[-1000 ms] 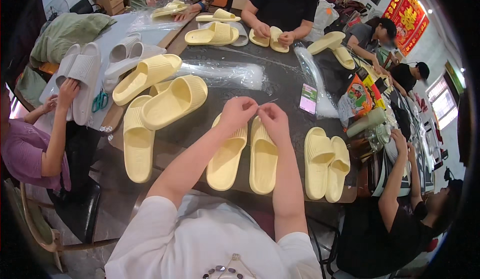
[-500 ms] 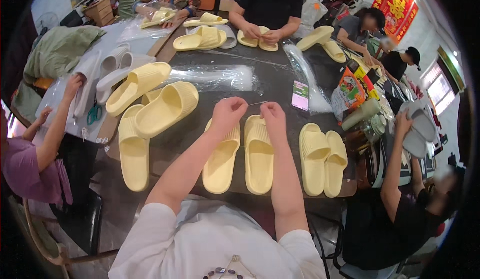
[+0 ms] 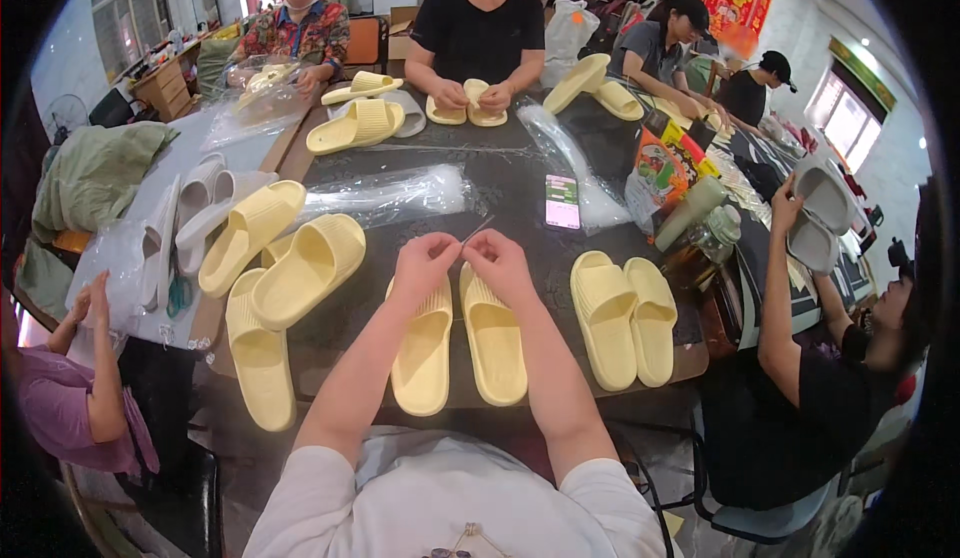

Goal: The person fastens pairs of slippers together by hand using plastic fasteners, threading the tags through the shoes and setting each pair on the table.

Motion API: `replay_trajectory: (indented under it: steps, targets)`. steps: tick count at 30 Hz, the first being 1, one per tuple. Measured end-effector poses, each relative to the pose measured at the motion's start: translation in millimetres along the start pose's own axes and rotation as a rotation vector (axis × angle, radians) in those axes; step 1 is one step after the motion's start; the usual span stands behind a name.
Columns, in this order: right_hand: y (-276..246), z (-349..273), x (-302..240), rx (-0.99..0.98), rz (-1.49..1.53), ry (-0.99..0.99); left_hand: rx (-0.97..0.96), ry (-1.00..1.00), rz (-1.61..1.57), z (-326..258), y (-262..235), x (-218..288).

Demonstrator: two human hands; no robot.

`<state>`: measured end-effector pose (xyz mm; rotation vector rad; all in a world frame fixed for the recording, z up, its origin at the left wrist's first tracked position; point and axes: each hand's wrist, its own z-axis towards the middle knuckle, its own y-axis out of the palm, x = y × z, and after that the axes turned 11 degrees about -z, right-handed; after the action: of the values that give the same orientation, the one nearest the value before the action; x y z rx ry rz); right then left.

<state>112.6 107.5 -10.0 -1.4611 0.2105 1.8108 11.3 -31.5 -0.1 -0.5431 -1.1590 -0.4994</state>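
Now hands together: left hand [image 3: 423, 261] and right hand [image 3: 500, 266] meet at frame centre; half-second ago they stood apart, thin strand [image 3: 483, 227] stretched between. Suggests strand being worked, slippers not yet picked up. Right thumb and forefinger pinch strand; left fingertips pressed together, cannot tell if gripping it too. Strand's free end points upper right, long axis slanting likewise. Below, left slipper [image 3: 420, 368] and right slipper [image 3: 497, 358]: toes toward frame top, long axes near upright, converging slightly upward.
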Motion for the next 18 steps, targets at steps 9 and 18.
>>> replay_trajectory:
  steps: [9,18]
  targets:
    - [-2.6,-3.7,-9.4,-0.128,-0.135,0.004,-0.019,-0.092,-0.151,3.0,0.9,-6.6]
    - [-2.9,-1.0,1.0,-0.119,0.028,0.023,0.031,-0.030,-0.068,1.5,1.7,4.0]
